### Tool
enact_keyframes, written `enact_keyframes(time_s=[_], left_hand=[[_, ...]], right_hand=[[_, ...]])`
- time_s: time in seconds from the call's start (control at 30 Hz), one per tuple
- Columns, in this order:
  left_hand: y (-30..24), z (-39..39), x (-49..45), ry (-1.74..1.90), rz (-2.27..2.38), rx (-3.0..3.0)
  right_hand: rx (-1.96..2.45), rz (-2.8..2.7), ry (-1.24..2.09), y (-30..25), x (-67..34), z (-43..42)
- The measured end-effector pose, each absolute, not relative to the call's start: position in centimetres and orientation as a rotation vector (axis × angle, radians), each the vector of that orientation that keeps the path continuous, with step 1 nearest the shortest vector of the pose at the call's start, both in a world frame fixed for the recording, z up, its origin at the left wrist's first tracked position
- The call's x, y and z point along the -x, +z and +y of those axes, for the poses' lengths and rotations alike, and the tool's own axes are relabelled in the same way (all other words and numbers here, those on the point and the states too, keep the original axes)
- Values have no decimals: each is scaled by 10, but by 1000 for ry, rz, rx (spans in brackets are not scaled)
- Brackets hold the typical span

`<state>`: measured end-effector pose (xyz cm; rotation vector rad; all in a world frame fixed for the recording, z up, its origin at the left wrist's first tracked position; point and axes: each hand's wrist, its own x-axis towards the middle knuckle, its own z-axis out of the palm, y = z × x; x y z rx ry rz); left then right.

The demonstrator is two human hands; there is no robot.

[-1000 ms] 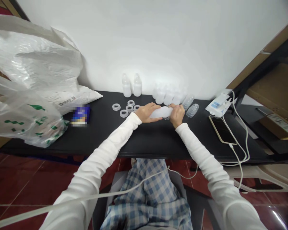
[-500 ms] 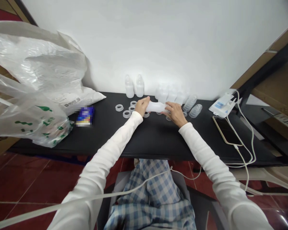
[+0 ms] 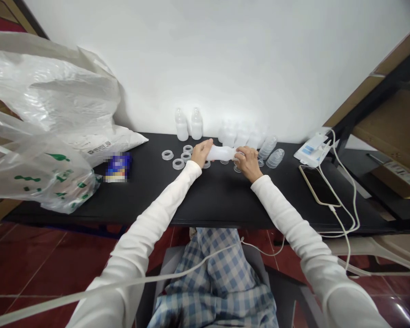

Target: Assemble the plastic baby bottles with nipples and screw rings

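A translucent white baby bottle (image 3: pixel 220 153) lies sideways between my hands, above the black table. My left hand (image 3: pixel 201 153) is wrapped around its base end. At the other end, the fingers of my right hand (image 3: pixel 247 161) are closed on the neck; what exactly they pinch there is hidden. Several clear collar rings (image 3: pixel 178 164) lie just left of my left hand. Beneath my right hand show small clear nipples (image 3: pixel 237 168), partly covered. Stacked clear caps (image 3: pixel 275 158) lie to the right of it.
Two capped bottles (image 3: pixel 181 126) stand by the wall, and several uncapped bottles (image 3: pixel 242 136) stand behind my hands. Plastic bags (image 3: pixel 51 100) and a blue packet (image 3: pixel 118 166) fill the left. A phone (image 3: pixel 319 186) with white cables and a white box (image 3: pixel 312 149) lie right.
The fingers of my right hand have curled in more tightly at the bottle's neck. My left hand keeps the same hold, and the whole view has shifted slightly.
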<state>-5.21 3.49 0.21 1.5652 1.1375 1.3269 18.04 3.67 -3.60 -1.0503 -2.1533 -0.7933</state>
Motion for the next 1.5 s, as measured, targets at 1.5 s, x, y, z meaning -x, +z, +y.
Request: enact_keyframes(time_s=[1.5], left_hand=[[-31,149,12,1171,1571,-1661]], right_hand=[[1319,-1419,-331,-28,-223,50]])
